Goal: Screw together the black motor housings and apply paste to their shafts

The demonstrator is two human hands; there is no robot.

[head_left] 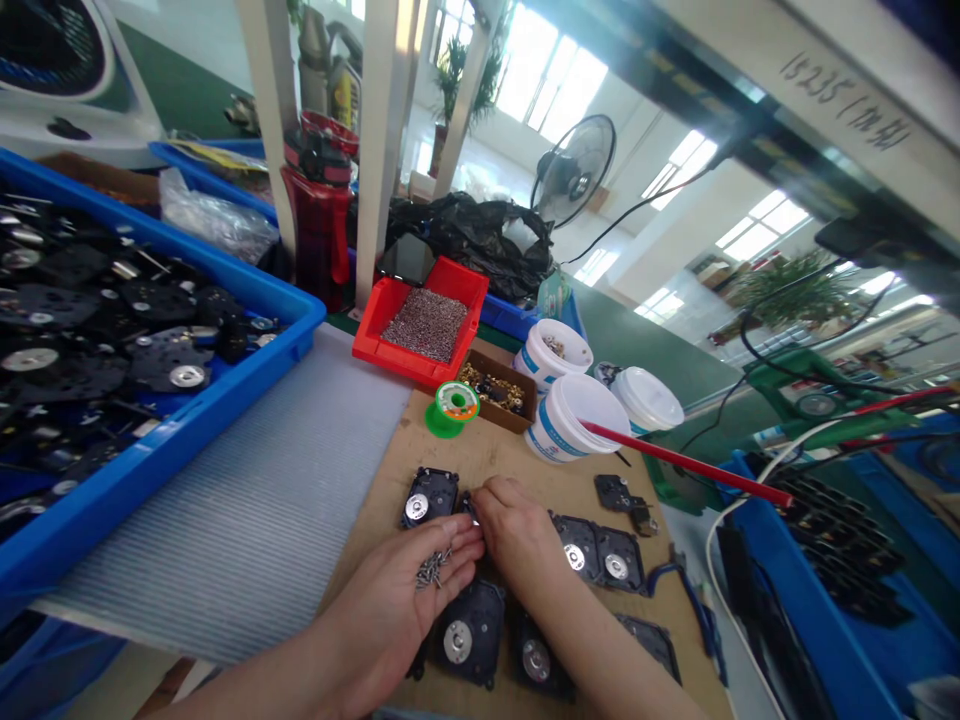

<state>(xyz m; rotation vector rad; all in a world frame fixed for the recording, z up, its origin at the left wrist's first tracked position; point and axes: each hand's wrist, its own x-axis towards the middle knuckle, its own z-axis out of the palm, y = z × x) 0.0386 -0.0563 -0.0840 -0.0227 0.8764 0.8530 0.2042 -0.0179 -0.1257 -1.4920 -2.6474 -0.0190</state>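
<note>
The left hand (pixel 403 588) is lying palm-up, fingers stretched, cradling screws (pixel 431 570) pointing every way, just left and body-side of the bent fingers of the right hand (pixel 514 527), whose pinching I cannot tell.

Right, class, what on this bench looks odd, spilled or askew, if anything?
Mildly odd: the red rod slants across the view from the white tub towards the right blue crate, unlike the black units laid flat. I see no spill.
</note>
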